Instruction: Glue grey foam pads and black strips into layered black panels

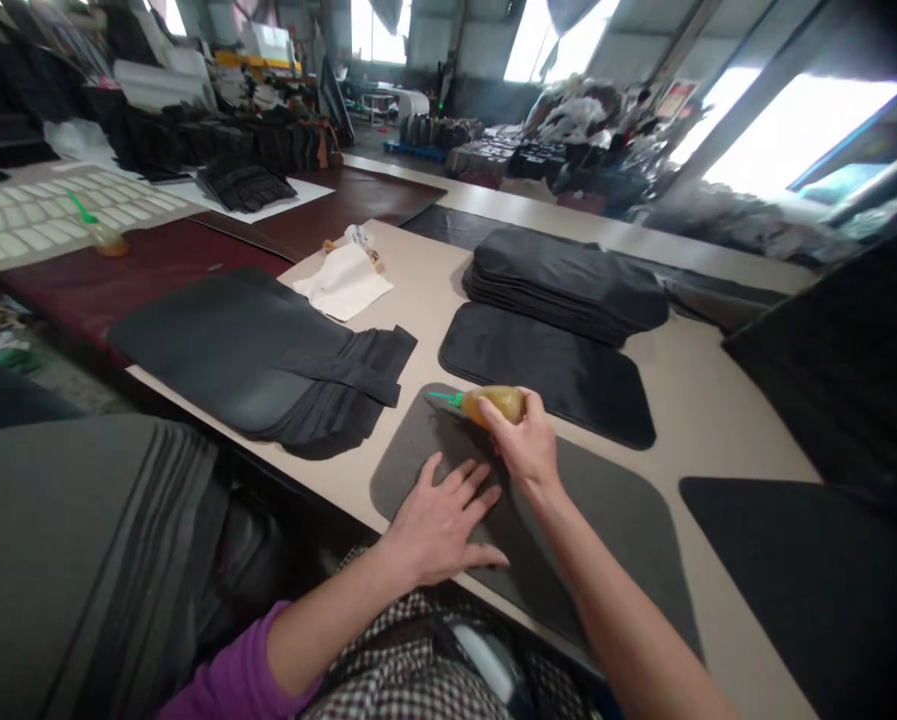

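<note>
My right hand point(527, 440) is wrapped round a squeeze bottle point(485, 403) of amber liquid with a green nozzle. The bottle lies nearly level, its tip pointing left, close over the far left corner of a dark grey rounded panel point(628, 510). Whether the tip touches the panel I cannot tell. Flat on the same panel, near its front edge, rests my left hand point(448, 520) with fingers spread. Just beyond the panel lies a black rounded piece point(545, 370), and behind it is a stack of similar black pieces point(560, 280).
Dark sheets and strips point(268, 360) lie on the table point(410, 380) to the left, near a white cloth point(343, 282). A second bottle point(107, 238) stands farther left. Grey panels point(80, 540) are piled at lower left. Another dark panel point(800, 560) lies right.
</note>
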